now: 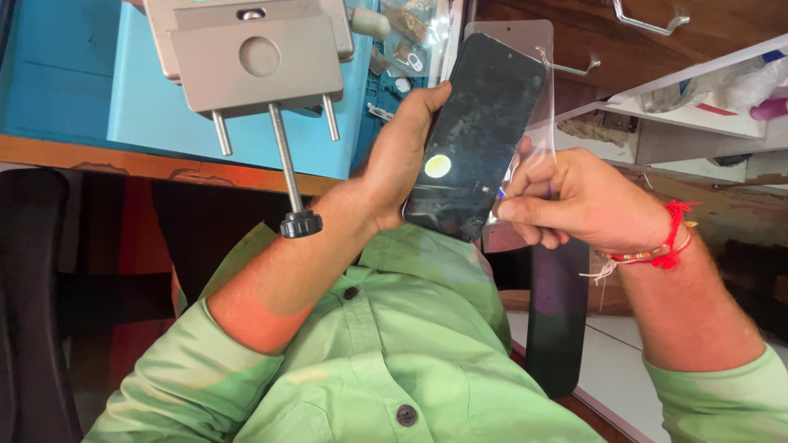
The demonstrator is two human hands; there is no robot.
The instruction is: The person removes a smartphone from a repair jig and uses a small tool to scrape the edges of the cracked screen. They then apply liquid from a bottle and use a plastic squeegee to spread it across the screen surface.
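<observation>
My left hand grips a black smartphone by its left edge, holding it tilted in front of my chest. The dark screen is smudged and shows a round pale spot of light. My right hand, with a red thread at the wrist, pinches a clear plastic film that lies behind and along the phone's right edge. Below my right hand hangs a long dark strip; whether the hand holds it I cannot tell.
A grey metal clamp with a threaded rod and black knob rests on a blue mat over the wooden desk edge. Small clear bags of parts lie behind the phone. White shelves stand right, a black chair left.
</observation>
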